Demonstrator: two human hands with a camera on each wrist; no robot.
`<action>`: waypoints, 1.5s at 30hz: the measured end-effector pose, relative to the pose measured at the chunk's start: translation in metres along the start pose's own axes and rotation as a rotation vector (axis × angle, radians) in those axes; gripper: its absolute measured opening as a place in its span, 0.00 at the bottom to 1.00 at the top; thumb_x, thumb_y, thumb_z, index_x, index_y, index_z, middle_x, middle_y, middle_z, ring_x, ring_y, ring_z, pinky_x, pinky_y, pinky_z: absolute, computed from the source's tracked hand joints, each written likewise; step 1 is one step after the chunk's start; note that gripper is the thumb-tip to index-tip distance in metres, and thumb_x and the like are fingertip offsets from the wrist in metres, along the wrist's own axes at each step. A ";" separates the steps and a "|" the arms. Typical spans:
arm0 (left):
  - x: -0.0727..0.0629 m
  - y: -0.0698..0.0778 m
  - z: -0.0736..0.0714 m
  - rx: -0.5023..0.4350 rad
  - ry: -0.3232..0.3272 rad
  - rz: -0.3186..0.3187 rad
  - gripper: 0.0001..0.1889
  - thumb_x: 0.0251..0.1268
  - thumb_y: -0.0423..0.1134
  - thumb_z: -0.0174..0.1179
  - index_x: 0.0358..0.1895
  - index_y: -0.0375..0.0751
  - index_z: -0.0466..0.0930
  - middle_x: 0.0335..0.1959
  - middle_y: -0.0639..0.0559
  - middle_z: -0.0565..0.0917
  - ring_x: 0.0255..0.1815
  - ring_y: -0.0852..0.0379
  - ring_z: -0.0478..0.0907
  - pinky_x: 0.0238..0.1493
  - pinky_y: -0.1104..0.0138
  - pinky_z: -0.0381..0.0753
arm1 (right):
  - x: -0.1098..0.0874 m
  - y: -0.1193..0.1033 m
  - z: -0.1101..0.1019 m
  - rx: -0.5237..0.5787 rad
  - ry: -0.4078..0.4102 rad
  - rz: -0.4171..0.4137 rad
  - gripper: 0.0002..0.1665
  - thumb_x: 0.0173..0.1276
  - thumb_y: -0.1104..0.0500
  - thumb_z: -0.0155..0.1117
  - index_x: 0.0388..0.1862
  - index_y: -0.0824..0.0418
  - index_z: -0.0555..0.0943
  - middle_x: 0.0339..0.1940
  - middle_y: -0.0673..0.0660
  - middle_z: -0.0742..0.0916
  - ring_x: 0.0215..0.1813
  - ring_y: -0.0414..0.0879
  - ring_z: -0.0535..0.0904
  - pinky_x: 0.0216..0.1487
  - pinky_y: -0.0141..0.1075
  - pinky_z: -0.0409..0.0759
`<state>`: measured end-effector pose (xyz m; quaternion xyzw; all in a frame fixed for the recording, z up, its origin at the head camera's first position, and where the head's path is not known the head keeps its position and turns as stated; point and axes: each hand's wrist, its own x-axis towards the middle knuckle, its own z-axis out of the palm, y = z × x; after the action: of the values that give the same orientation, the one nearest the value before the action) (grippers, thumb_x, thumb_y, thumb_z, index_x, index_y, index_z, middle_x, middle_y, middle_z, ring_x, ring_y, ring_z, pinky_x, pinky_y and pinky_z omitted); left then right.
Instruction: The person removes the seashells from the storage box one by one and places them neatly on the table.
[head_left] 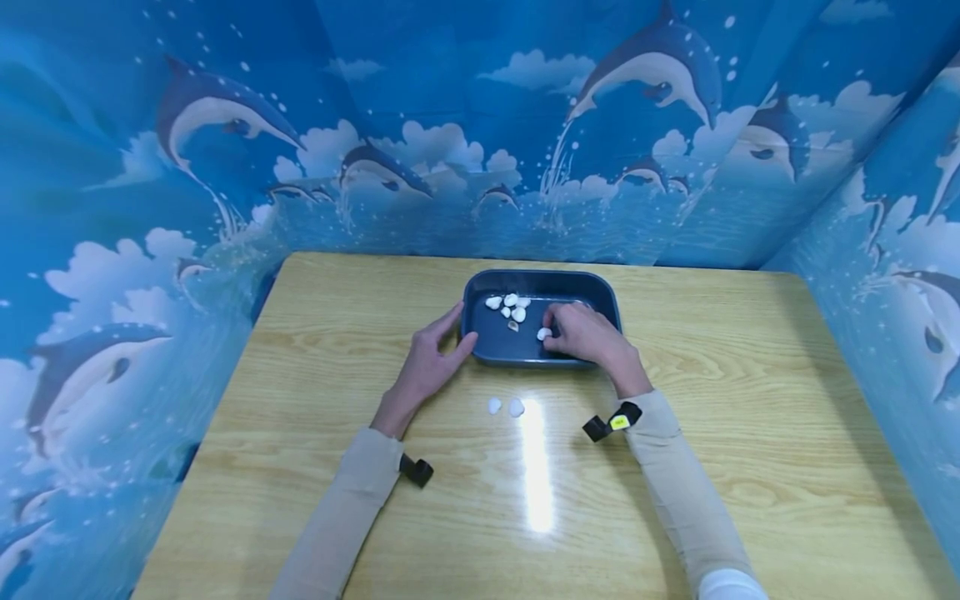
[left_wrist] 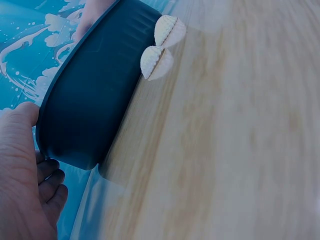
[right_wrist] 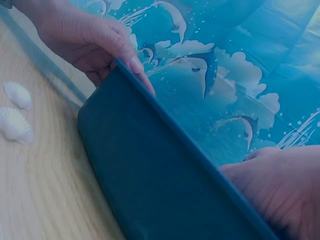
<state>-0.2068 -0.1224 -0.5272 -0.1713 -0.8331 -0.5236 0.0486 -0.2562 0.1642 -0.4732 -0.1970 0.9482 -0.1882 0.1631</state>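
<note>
A dark blue rectangular tray [head_left: 540, 362] stands on the table. My left hand [head_left: 433, 360] grips its left end, the thumb at the rim and the fingers curled against the outer wall in the left wrist view. Reaching inside from the right, my right hand [head_left: 587, 333] pinches a small white seashell [head_left: 543, 333] between thumb and fingers. The tray's wall hides those fingertips in the right wrist view. Several white shells [head_left: 511, 300] and one brownish shell [head_left: 513, 326] lie in the tray's left half. Two ribbed white shells [left_wrist: 170, 31] rest on the table before it.
The wooden table [head_left: 360, 333] carries a bright streak of reflected light in front of the tray. Dolphin-print sheets [head_left: 450, 100] hang behind the table and at both sides. A black strap with a small camera [head_left: 611, 422] sits on each wrist.
</note>
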 end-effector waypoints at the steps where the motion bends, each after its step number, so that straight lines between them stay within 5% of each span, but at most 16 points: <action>1: 0.000 0.000 0.000 0.000 0.000 -0.001 0.35 0.79 0.53 0.60 0.80 0.42 0.62 0.80 0.43 0.67 0.80 0.56 0.63 0.80 0.59 0.65 | -0.001 -0.001 -0.001 0.010 0.001 -0.004 0.15 0.73 0.52 0.70 0.50 0.60 0.82 0.24 0.52 0.81 0.24 0.45 0.72 0.25 0.37 0.70; 11: -0.001 -0.002 0.000 0.001 0.010 0.001 0.35 0.78 0.53 0.60 0.80 0.44 0.63 0.79 0.44 0.67 0.80 0.55 0.64 0.79 0.58 0.66 | -0.013 -0.019 -0.013 0.057 0.036 -0.077 0.14 0.72 0.53 0.67 0.50 0.59 0.82 0.16 0.49 0.75 0.19 0.44 0.69 0.21 0.36 0.64; 21: -0.001 -0.003 0.001 0.013 0.015 0.016 0.34 0.78 0.53 0.60 0.80 0.43 0.64 0.79 0.46 0.68 0.79 0.54 0.65 0.79 0.59 0.67 | -0.038 -0.061 -0.020 0.077 0.075 -0.284 0.11 0.71 0.56 0.66 0.49 0.58 0.83 0.16 0.46 0.73 0.18 0.40 0.64 0.20 0.33 0.60; 31: -0.001 -0.003 0.002 0.008 0.046 0.043 0.33 0.78 0.48 0.63 0.78 0.41 0.66 0.77 0.47 0.71 0.78 0.51 0.68 0.79 0.57 0.68 | -0.050 -0.108 0.012 0.033 -0.077 -0.461 0.12 0.70 0.57 0.68 0.51 0.58 0.84 0.16 0.41 0.74 0.17 0.33 0.66 0.18 0.28 0.63; 45: 0.000 -0.001 0.001 0.033 0.023 0.013 0.34 0.78 0.52 0.61 0.79 0.42 0.64 0.78 0.48 0.69 0.79 0.53 0.66 0.79 0.58 0.67 | -0.032 -0.101 0.059 0.019 -0.120 -0.495 0.12 0.66 0.58 0.74 0.47 0.58 0.85 0.30 0.45 0.85 0.25 0.34 0.74 0.26 0.26 0.76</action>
<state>-0.2070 -0.1218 -0.5282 -0.1698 -0.8399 -0.5115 0.0644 -0.1746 0.0743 -0.4745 -0.4324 0.8580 -0.2190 0.1699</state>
